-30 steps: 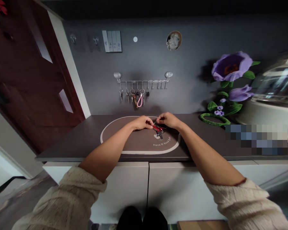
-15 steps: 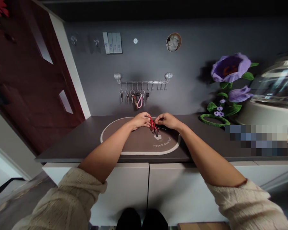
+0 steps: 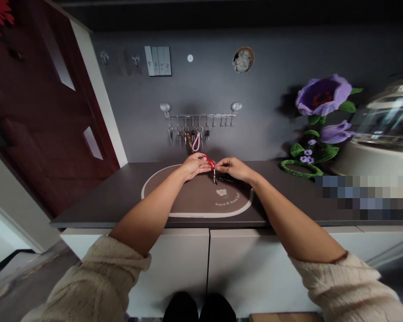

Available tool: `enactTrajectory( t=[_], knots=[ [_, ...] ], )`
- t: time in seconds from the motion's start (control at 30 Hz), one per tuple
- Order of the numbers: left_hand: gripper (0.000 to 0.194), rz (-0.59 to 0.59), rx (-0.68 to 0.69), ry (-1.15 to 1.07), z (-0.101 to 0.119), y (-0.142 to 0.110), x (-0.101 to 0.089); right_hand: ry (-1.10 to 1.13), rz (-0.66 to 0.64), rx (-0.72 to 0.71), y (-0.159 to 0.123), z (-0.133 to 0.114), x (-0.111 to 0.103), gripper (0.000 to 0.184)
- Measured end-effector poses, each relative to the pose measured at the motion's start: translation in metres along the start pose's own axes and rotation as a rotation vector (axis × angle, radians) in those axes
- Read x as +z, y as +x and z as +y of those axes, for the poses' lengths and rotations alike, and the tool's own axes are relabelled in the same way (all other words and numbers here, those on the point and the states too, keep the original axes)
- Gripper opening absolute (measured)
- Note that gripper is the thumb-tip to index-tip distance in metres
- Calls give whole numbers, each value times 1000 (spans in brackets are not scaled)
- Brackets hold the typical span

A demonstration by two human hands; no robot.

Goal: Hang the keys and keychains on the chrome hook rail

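Note:
My left hand (image 3: pixel 196 166) is closed on a red cord (image 3: pixel 209 161) above the mat, thumb on top and fingers stretched beneath. From the cord hangs a small bunch of keys (image 3: pixel 215 177), dark and metallic. Facing it, my right hand (image 3: pixel 234 168) pinches at the top of the bunch, where cord and keys meet; the exact spot between its fingertips is too small to make out. Under the right hand lies a dark thing (image 3: pixel 229 179), partly hidden. The brown oval mat (image 3: pixel 181 201) with a pale rim lies below both hands.
Behind the hands, a clear hook rail (image 3: pixel 201 115) on the wall carries several key rings and a pink loop (image 3: pixel 196 142). Purple flowers (image 3: pixel 323 96) with a green ring base and a white appliance (image 3: pixel 383 156) stand at the right. A dark red door (image 3: pixel 47 112) is at the left.
The red cord and keys have been lifted off the mat and shifted slightly left. The keys now hang down. My left hand has risen a little; my right hand stays almost in place.

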State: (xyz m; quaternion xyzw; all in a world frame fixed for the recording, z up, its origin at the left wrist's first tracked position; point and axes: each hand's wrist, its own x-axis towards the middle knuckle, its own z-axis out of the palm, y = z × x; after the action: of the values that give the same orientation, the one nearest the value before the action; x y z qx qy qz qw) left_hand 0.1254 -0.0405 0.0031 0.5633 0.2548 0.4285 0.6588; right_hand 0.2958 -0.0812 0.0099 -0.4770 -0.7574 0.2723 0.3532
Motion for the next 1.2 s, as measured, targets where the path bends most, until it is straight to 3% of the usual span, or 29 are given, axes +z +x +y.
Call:
enactTrajectory(
  t=[0.43, 0.7, 1.2],
  knots=[
    [10, -66, 79, -170, 3, 1, -1, 123, 82, -85, 3, -4, 3, 27],
    [11, -101, 119, -210, 3, 3, -3, 201, 238, -40, 4, -1, 5, 25],
    [14, -136, 142, -181, 8, -2, 5, 247, 290, -119, 6, -10, 11, 22]
  ],
)
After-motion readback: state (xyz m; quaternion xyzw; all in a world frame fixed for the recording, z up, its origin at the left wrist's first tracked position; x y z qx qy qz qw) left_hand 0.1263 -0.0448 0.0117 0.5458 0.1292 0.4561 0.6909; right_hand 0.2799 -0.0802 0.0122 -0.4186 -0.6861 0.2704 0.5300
